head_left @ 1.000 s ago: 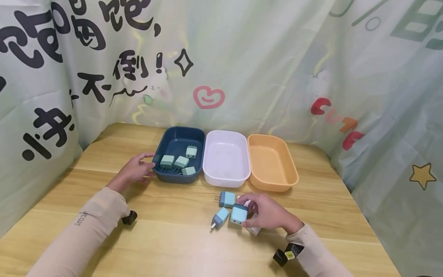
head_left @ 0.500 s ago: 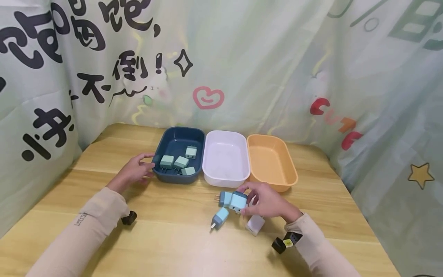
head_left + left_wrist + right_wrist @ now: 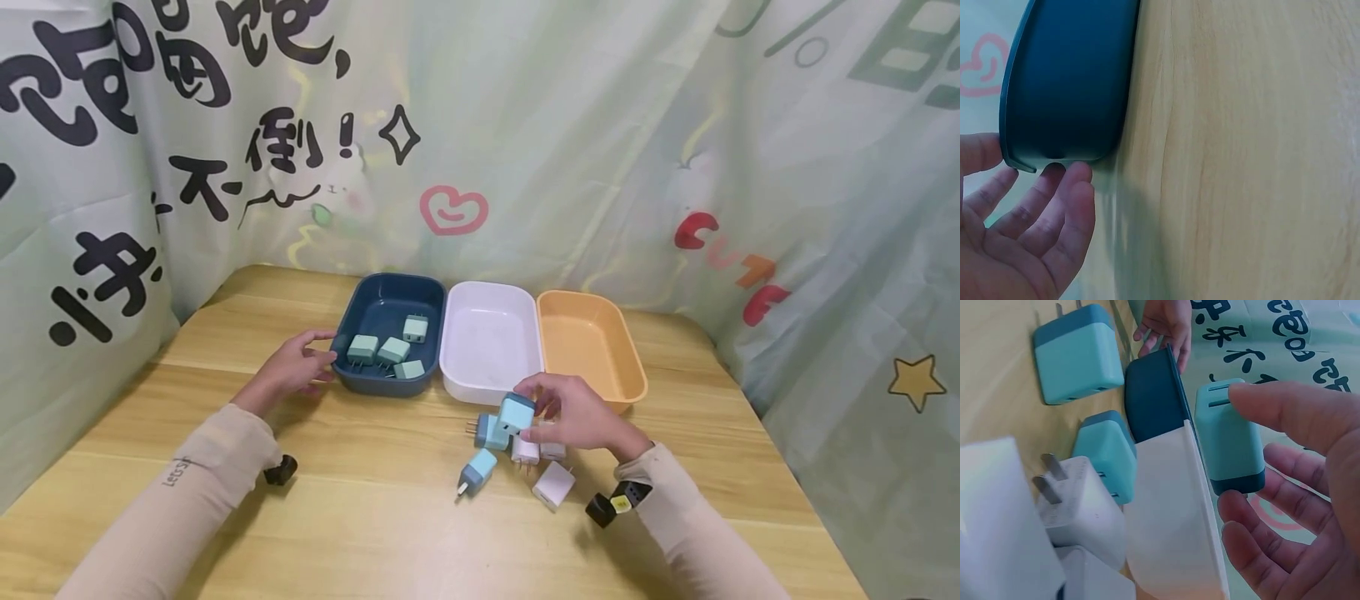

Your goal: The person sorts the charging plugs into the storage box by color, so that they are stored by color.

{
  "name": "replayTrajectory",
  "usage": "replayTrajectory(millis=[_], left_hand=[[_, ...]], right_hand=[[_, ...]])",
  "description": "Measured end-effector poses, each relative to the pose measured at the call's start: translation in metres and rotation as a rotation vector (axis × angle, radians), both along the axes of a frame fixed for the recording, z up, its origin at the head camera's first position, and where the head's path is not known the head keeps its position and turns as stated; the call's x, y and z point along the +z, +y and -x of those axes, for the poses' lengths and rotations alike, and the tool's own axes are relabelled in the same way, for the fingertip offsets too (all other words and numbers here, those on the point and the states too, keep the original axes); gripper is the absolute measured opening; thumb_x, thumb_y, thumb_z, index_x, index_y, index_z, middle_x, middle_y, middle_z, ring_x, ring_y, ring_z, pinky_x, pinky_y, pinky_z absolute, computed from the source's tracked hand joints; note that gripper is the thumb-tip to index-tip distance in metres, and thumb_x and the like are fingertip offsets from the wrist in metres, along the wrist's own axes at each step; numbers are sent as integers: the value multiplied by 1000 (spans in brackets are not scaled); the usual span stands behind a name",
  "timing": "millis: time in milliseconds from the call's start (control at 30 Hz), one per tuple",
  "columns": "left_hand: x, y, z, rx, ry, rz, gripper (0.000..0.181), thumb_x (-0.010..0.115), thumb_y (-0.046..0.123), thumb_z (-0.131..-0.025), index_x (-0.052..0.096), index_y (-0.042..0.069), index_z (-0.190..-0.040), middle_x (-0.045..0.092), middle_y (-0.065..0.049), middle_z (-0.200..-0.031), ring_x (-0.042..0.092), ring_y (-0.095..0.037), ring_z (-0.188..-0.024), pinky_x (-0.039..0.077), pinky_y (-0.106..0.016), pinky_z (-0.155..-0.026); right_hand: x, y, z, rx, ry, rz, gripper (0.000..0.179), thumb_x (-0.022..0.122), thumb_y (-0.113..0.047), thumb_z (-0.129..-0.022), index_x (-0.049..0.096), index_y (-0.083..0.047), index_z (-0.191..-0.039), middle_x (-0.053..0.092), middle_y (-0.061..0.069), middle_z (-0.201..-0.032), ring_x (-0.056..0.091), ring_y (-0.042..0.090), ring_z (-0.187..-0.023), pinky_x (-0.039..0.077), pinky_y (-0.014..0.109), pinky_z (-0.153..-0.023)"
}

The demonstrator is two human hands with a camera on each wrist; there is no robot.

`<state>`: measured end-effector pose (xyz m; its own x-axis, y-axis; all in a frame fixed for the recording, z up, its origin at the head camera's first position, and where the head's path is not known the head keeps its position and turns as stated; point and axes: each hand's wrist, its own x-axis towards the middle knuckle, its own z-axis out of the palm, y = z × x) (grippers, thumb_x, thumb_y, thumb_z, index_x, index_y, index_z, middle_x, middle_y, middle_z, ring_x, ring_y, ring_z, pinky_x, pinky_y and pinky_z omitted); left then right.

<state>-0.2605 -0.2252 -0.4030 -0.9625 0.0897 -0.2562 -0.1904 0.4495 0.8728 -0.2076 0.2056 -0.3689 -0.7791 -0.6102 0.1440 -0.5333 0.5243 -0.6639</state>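
My right hand (image 3: 581, 412) pinches a light-blue USB wall charger (image 3: 516, 414) with a dark-blue end between thumb and fingertips, above the table. In the right wrist view, two slots show on the held charger (image 3: 1232, 437) near the thumb. Below it lie two more two-tone blue chargers, one with its prongs to the left (image 3: 487, 432), the other tilted (image 3: 477, 473). Several white chargers (image 3: 553, 486) lie beside and under this hand, some partly covered. My left hand (image 3: 292, 371) touches the near-left end of the navy tray (image 3: 1072, 75) with loosely bent fingers.
The navy tray holds several pale-green chargers (image 3: 415, 328). A white tray (image 3: 491, 342) and an orange tray (image 3: 588, 350) stand to its right, side by side. A printed curtain (image 3: 562, 125) hangs behind the wooden table (image 3: 337, 525).
My right hand has lifted the blue charger and carried it away from me, towards the white tray. White chargers formerly behind the hand now show. The left hand stays put.
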Motion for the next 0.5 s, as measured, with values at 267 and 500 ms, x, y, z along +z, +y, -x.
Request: replayTrajectory(millis=[267, 500], left_hand=[[2, 2, 0, -4, 19, 17, 51, 45, 24, -104, 29, 14, -152, 47, -29, -136, 57, -39, -114, 55, -41, -77], [1, 2, -1, -6, 28, 35, 50, 45, 24, -104, 31, 14, -151, 48, -28, -135, 59, -37, -111, 55, -40, -76]], right_hand=[[8, -4, 11, -36, -1, -16, 48, 85, -20, -74, 64, -8, -115, 68, 1, -96, 65, 19, -79, 54, 35, -71], [10, -9, 24, -102, -56, -14, 46, 85, -21, -74, 64, -13, -115, 66, 2, -93, 63, 17, -77, 54, 33, -70]])
